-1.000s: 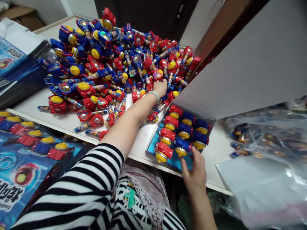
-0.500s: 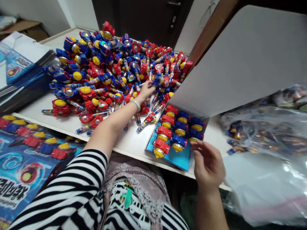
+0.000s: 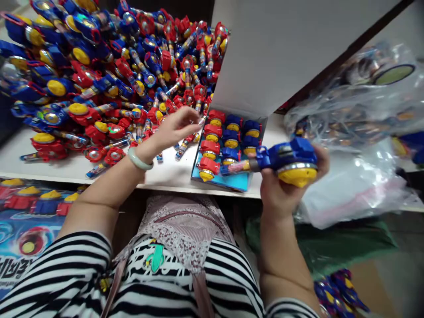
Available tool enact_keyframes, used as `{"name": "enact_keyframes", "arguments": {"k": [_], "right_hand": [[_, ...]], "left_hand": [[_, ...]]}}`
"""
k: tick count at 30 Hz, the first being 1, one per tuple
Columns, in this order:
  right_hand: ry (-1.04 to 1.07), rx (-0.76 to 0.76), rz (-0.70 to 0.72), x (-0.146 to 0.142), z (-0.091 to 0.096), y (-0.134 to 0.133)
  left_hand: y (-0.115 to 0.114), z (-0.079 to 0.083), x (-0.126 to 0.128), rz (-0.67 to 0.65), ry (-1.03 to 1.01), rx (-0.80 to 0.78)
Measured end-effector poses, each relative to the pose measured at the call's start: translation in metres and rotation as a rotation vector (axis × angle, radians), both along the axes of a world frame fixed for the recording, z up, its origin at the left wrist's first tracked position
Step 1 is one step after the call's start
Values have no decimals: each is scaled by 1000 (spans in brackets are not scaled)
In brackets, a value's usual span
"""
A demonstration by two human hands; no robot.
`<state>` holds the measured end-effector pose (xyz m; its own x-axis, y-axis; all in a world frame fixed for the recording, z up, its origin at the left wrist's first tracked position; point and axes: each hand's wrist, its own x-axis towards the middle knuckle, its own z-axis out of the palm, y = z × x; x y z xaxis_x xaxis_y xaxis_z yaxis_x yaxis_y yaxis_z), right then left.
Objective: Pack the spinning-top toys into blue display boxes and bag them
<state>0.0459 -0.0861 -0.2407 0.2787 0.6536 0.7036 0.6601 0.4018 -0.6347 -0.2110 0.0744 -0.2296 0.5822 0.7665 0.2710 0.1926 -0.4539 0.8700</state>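
Observation:
My right hand (image 3: 281, 190) grips a blue spinning-top toy (image 3: 291, 152). Its yellow tip faces down, and its filled clear tube points left over the front of a display box (image 3: 236, 181). Inside that blue-lined box stand rows of similar tops, red ones (image 3: 211, 148) at the left and blue ones (image 3: 231, 138) to their right. My left hand (image 3: 180, 128) is empty, fingers apart, just left of the box and in front of the toy pile (image 3: 132, 79). A bracelet (image 3: 141, 160) circles that wrist.
The box's tall white lid (image 3: 281, 48) stands raised behind it. Clear plastic bags (image 3: 351, 119) with small items lie at the right. Printed boxes (image 3: 29, 238) picturing tops are at the lower left. More blue toys (image 3: 339, 291) show low at the right, near a green bag (image 3: 344, 243).
The view has shifted down and right. My left hand has drawn back from the pile, now empty. My right hand, empty before, now holds a blue spinning-top toy.

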Motion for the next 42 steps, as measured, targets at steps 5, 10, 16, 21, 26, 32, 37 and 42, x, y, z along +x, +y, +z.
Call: {"name": "enact_keyframes", "arguments": {"k": [5,10,16,21,26,32,37,42], "right_hand": [[-161,-16,25,19,-67,-32],[-164,-65,189,6,-91,-27],[-251,-214,276,5,-87,-22],[-344,-413,309,17,-34,-31],[-112,-138,290,-10,30,-5],[44,73,256,-14,36,11],[22,186,24,64,-7,-5],[58,56,23,78,-84,10]], "left_hand": [[27,-71,-11,315,716,160],[15,-90,1,332,867,193],[18,-85,-27,429,281,-164],[-7,-59,-40,222,-392,-453],[-47,-1,7,-171,-432,-412],[-36,3,16,-145,-134,-170],[11,-56,-27,391,727,-17],[18,-88,-14,445,1045,43]]}}
